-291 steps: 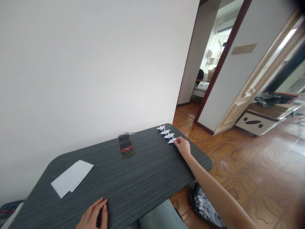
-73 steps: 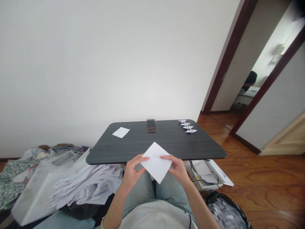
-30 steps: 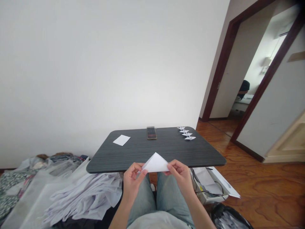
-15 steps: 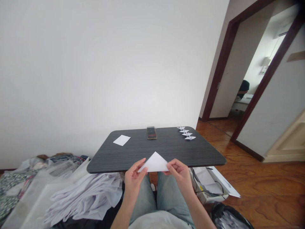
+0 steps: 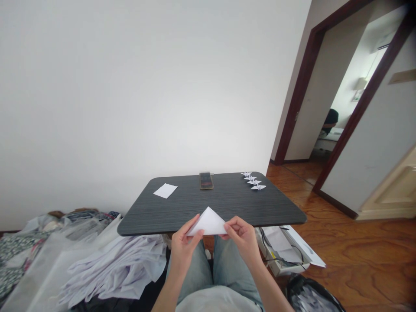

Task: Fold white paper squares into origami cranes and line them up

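Note:
A white sheet of paper folded into a triangle (image 5: 208, 222) is held up over my lap, just in front of the near edge of the dark table (image 5: 182, 212). My left hand (image 5: 184, 246) pinches its left corner, fingers closed on the fold. My right hand (image 5: 240, 236) pinches its right corner. On the table's far right lies a row of several small white paper cranes (image 5: 253, 180). A white paper stack (image 5: 165, 190) rests at the far left of the table.
A small dark box (image 5: 206, 180) stands at the table's far middle, against the white wall. Plastic bags and clothes (image 5: 97, 260) are piled on the left. A box of papers (image 5: 289, 251) and a black bin (image 5: 312, 294) sit on the wooden floor at right. A person sits beyond the doorway (image 5: 329, 121).
The flat square sheet held 2.4 s ago is now folded in half into a triangle. Over the last second both hands kept pinching its lower corners, with only slight shifts.

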Tool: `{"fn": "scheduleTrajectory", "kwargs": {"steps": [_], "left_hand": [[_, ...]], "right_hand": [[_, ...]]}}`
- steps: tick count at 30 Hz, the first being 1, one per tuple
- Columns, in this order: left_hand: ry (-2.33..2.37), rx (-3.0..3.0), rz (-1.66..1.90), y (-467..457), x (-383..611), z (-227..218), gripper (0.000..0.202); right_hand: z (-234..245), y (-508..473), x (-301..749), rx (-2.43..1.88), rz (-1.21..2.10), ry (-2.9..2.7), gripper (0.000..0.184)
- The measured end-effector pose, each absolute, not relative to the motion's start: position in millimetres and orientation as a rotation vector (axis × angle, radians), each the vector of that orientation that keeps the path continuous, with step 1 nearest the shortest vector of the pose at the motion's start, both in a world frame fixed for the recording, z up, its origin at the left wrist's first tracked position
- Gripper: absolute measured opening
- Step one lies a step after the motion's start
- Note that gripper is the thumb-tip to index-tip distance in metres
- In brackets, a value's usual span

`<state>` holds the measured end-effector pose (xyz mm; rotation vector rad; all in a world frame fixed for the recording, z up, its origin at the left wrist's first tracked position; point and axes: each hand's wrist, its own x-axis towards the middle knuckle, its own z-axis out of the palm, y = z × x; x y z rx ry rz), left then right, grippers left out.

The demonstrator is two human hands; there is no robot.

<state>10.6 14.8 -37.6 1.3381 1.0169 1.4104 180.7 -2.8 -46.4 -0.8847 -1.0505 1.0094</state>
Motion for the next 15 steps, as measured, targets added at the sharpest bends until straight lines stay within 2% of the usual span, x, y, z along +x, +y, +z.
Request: {"fn": "scheduleTrajectory", "kwargs": {"steps": [8, 15], "left_hand": [[1.041, 1.257, 1.444, 13.7, 14.4, -37.1, 0.038], [1.079, 1.191, 1.493, 15.4, 16.1, -41.9, 0.035]], "right_hand": [[-45.5, -4.0, 176.1, -0.867, 1.013, -1.022, 0.024], [-47.8, -2.8, 177.9, -0.863, 1.070, -1.004, 0.036]]}}
